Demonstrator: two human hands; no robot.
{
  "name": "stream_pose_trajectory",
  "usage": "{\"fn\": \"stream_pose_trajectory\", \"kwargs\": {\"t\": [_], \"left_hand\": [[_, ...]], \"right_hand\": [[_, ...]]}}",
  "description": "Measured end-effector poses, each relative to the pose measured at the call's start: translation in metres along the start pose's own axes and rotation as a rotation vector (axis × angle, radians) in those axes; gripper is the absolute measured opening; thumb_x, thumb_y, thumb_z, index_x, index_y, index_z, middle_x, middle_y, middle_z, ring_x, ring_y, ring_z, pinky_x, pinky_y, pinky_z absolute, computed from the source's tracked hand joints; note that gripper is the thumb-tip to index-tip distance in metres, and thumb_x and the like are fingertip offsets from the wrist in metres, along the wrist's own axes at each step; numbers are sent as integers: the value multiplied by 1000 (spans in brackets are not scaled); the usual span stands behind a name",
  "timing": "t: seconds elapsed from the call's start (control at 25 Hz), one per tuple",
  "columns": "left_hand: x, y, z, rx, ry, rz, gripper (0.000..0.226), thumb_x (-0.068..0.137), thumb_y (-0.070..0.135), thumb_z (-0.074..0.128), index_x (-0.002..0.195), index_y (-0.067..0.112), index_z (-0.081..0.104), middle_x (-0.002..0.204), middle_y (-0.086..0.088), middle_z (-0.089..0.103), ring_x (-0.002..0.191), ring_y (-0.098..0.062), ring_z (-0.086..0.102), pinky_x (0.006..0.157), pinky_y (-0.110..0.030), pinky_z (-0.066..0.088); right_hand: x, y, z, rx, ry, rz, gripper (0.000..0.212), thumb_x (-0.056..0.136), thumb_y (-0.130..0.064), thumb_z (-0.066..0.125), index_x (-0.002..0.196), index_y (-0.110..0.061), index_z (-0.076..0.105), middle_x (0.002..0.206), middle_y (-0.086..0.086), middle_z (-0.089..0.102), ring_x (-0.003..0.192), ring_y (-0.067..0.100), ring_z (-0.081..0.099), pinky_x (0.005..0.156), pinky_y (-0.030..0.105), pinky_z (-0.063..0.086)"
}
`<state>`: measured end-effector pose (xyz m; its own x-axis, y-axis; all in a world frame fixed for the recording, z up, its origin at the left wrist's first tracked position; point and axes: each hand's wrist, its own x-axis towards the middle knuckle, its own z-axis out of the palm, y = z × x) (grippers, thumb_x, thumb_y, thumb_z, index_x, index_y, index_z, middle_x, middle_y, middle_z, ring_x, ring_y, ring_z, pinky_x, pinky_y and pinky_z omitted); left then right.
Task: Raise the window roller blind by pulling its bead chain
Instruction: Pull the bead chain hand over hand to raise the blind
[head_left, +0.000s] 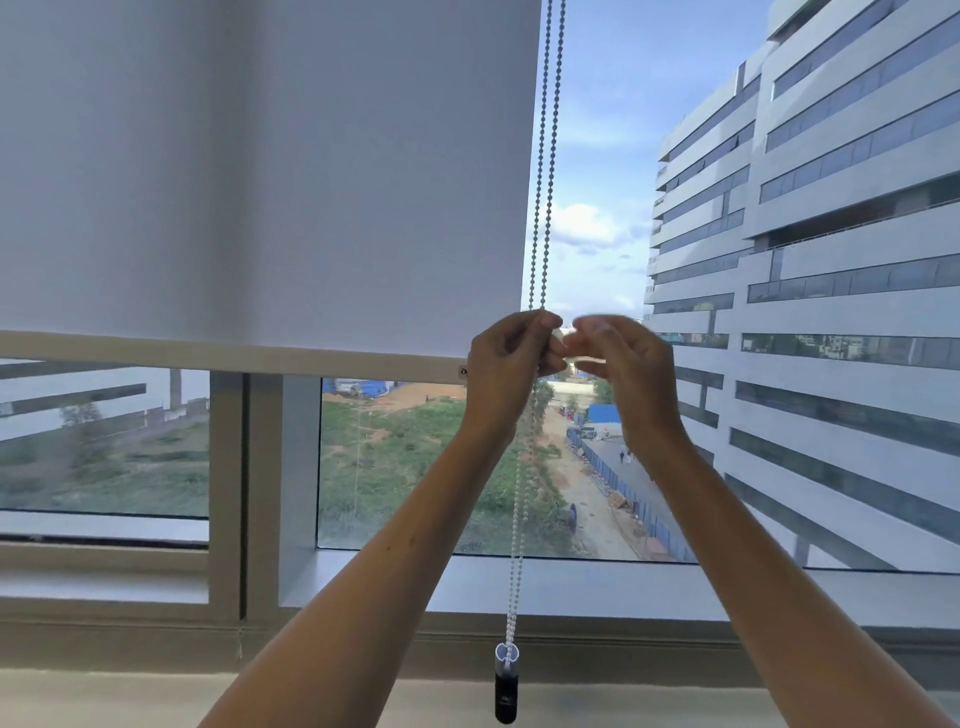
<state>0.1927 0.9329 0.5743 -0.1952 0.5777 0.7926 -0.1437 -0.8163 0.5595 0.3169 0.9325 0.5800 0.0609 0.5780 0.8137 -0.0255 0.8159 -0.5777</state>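
The left hand (506, 358) pinches the bead chain (546, 156) just right of the half-lowered blind (260, 182); the blurred right hand (618, 364) beside it curls, its grip unclear.

The roller blind (260, 171) hangs at the left, with the bead chain (545, 156) just beside its right edge. The left hand (506, 356) grips the chain below the blind's bottom corner; the right hand (621, 364) is just right of it. The chain weight (506, 683) hangs below, before the window sill (597, 587).

bright daylight through the window (597, 156); right hand (618, 364) motion-blurred, edges bowed.
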Motion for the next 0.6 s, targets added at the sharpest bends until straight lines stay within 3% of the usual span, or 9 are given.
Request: {"fn": "stream_pose_trajectory", "kwargs": {"t": [0.12,0.28,0.6], "left_hand": [[-29,-19,-7,-6,8,-56,15,93,11,57,93,2,69,57,5,65,51,-7,58,57,-20,53],[-69,-41,-13,11,10,-112,14,93,13,58,91,8,71,59,4,66,52,-9,60,58,-21,54],[-93,-55,-15,-5,9,-183,15,93,12,58,86,11,72,60,1,66,54,-11,62,60,-23,56]], "right_hand": [[30,-22,8,5,-64,6,12,89,-20,59,95,-15,68,86,6,72,79,17,70,71,29,56],[44,-30,22,-60,-189,15,12,88,-15,61,97,-11,67,85,6,72,72,16,70,64,23,55],[30,-10,26,-41,-168,-5,9,88,-14,62,92,-7,68,70,5,69,55,10,66,56,19,54]]}}
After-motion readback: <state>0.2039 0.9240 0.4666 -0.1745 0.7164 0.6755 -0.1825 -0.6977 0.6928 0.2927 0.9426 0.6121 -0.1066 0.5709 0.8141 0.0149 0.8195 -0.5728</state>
